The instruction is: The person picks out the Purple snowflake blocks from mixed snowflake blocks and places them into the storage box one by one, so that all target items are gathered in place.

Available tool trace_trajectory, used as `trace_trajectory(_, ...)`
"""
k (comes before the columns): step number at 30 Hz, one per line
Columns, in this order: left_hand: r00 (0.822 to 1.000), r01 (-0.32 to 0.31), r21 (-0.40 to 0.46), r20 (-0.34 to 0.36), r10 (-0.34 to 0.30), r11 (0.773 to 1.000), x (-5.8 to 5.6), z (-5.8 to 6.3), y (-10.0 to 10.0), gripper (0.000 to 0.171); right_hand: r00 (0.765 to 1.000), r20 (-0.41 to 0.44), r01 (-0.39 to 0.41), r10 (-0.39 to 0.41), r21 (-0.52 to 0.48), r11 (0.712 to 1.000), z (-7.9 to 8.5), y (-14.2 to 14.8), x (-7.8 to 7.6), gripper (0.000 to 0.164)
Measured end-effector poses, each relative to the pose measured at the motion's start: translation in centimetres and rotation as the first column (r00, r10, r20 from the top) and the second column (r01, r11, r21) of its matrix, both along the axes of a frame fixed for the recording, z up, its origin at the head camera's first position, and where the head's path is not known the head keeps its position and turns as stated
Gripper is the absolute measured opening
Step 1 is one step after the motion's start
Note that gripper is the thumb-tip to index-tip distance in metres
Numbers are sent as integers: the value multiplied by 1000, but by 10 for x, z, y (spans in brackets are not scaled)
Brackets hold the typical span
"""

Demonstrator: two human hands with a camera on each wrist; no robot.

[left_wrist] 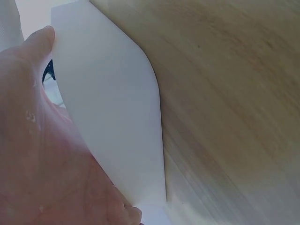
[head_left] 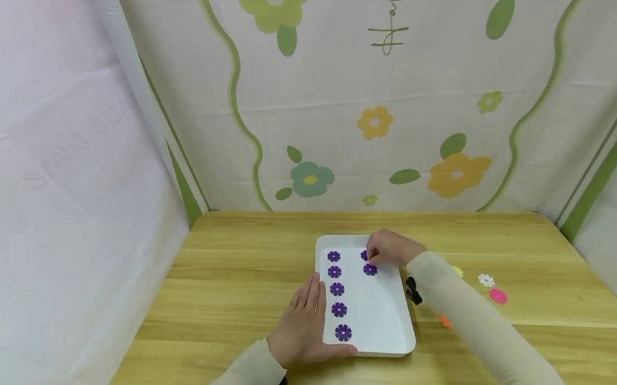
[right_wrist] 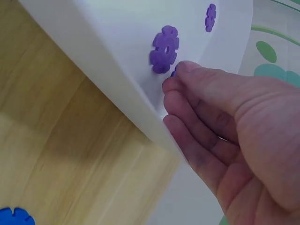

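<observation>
A white rectangular tray lies on the wooden table. Along its left side runs a column of several purple notched flower-shaped discs. My right hand is at the tray's far right corner, pinching a purple disc between thumb and index finger. Its fingertips hide most of that disc, so only a sliver shows in the right wrist view. Just nearer lies another purple disc. At the near left corner my left hand rests against the tray, fingers straight along the left wall, thumb extended along the near rim.
Loose discs lie on the table right of the tray, partly behind the right forearm: yellow, white, pink and orange. A blue disc shows in the right wrist view. Flower-printed cloth hangs behind the table.
</observation>
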State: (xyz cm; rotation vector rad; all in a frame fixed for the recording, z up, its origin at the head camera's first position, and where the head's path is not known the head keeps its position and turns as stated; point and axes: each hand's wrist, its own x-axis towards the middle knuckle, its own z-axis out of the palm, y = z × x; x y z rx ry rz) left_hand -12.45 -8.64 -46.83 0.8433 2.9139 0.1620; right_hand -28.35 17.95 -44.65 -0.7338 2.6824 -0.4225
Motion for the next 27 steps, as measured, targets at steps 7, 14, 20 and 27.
trace_trajectory(7,1000,-1,-4,-1,1,1000,-1,0,0,135,999,-18,-50,49,-28,998,16,15,5,11)
trace_trajectory(14,1000,2,20,13,-2,1000,-1,0,-1,135,992,-61,-118,115,-53,992,42,43,22,9)
trace_trajectory(20,1000,10,49,22,-11,999,-1,0,-1,134,984,-107,-151,145,-46,988,56,74,44,8)
trace_trajectory(27,1000,8,46,21,-9,999,-1,0,-2,134,989,-97,-112,112,12,994,56,118,64,9)
